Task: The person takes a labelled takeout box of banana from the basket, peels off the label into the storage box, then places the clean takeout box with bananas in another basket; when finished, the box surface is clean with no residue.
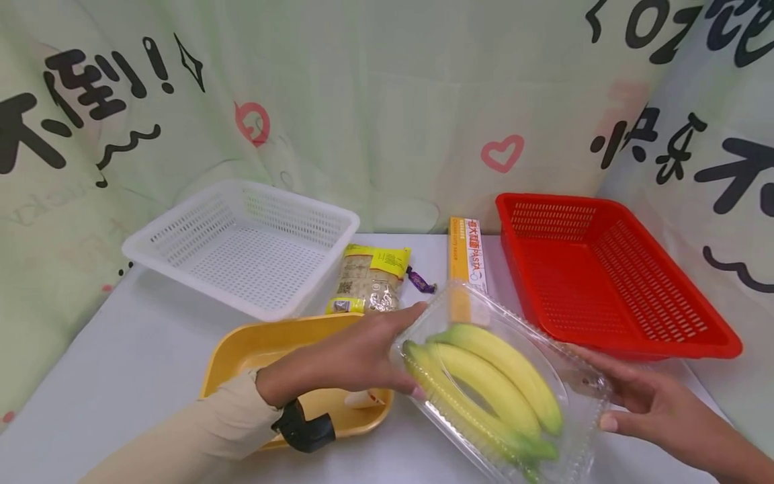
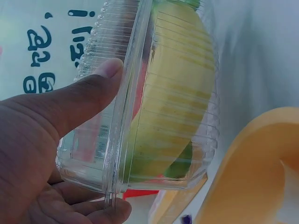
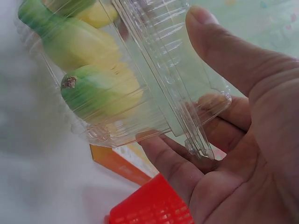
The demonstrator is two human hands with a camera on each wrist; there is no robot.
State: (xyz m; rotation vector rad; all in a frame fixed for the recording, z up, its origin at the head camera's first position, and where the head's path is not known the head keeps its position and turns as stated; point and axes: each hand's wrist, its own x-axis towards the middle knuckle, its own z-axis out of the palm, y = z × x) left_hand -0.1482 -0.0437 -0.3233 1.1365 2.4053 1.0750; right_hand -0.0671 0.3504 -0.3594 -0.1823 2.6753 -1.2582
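Both hands hold a clear plastic clamshell box (image 1: 574, 396) with several yellow-green bananas (image 1: 490, 383) inside, tilted over the front of the table. My left hand (image 1: 363, 353) grips its left side; in the left wrist view the thumb (image 2: 100, 77) presses the box's side near the seam and the fingers curl beneath. At the opposite end, my right hand (image 1: 659, 410) holds a corner. The right wrist view shows that thumb (image 3: 210, 37) by the lid's ridged wall and the fingers (image 3: 173, 163) under the box. The lid appears closed.
A yellow basin (image 1: 219, 359) with a small white item (image 1: 363, 399) sits below my left forearm. Behind stand a white basket (image 1: 193, 289), a yellow-labelled bag (image 1: 369, 275), a purple-wrapped sweet (image 1: 420, 281) and an orange-and-white pasta box (image 1: 465, 249). A red basket (image 1: 683, 269) stands at right.
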